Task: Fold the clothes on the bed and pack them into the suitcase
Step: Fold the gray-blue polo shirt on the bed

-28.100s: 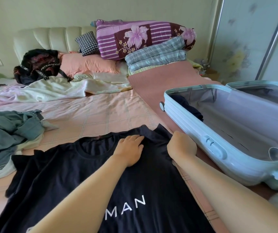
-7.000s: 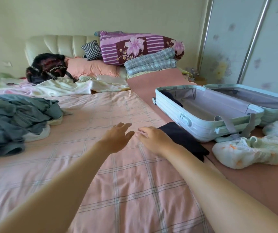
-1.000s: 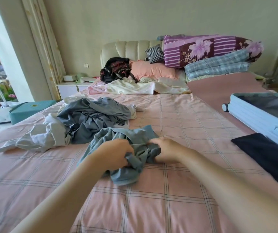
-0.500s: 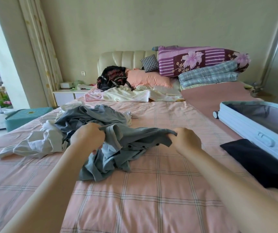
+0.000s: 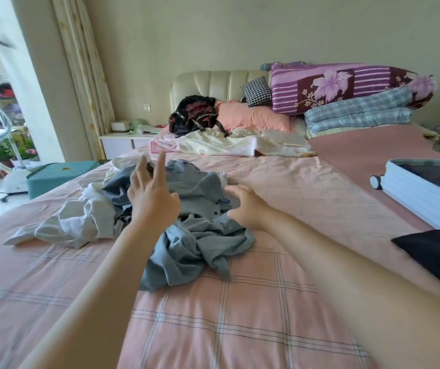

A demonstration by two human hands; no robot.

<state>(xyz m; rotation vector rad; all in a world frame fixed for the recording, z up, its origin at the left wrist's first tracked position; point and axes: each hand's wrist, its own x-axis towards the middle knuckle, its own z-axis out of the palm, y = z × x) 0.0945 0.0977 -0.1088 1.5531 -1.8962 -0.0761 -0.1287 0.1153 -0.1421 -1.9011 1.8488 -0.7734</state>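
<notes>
A crumpled white garment (image 5: 72,225) is seen at the left of the checked pink sheet (image 5: 240,315). The left hand (image 5: 152,201) is held spread and empty above the heap. One soft, wrinkled grey shirt (image 5: 197,241) (small dark buttons are visible) is bunched mid-bed. The right hand (image 5: 248,209) is held loosely curved over it, gripping nothing. One flat, folded black garment (image 5: 437,257) is laid just beside one ribbed pale-blue suitcase (image 5: 421,193), opened.

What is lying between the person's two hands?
In the head view, the crumpled grey shirt lies on the bed between the open left hand and the open right hand; neither hand grips it.
</notes>
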